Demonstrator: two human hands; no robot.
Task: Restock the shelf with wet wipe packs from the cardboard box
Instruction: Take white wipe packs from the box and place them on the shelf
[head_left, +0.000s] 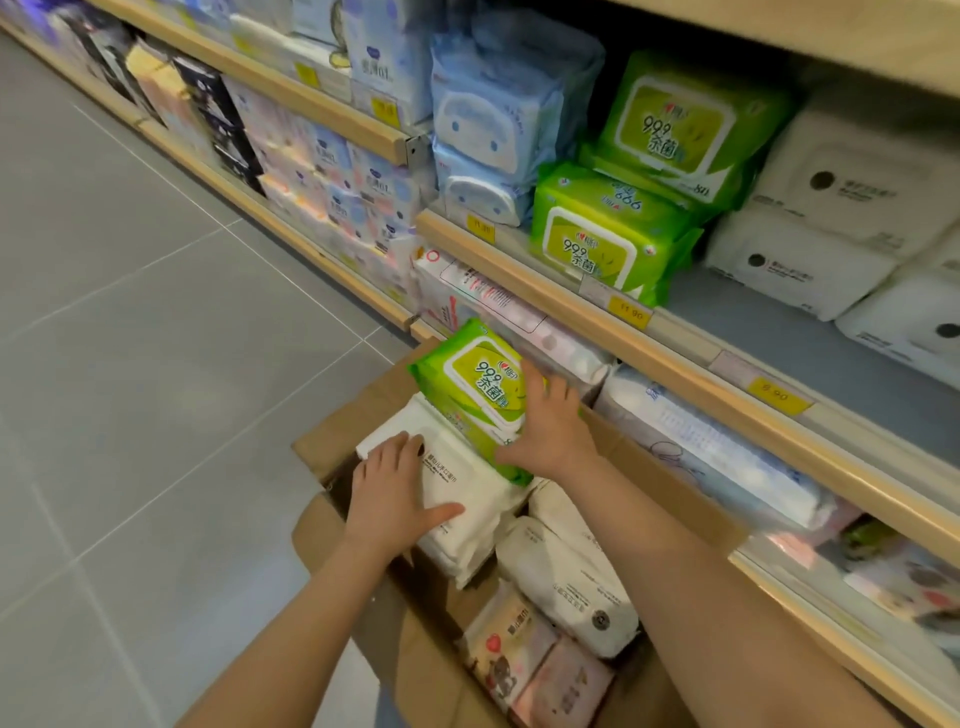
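An open cardboard box (675, 493) stands on the floor against the shelving. A green wet wipe pack (475, 384) tilts up out of its far end. My right hand (553, 428) grips that pack at its right side, with the thumb spread along its lower edge. My left hand (392, 493) lies flat on a white wipe pack (467, 499) at the top of the box, fingers spread and thumb stretched out. More white packs (566, 577) and pink packs (519, 654) fill the box. Matching green packs (597, 234) are stacked on the shelf (571, 312) above.
Blue packs (488, 124) stand left of the green stack and white packs (795, 260) to its right. A bare strip of shelf board (753, 317) lies in front of the white packs. A lower shelf holds pale packs (701, 441). Grey tiled floor (156, 364) spreads to the left.
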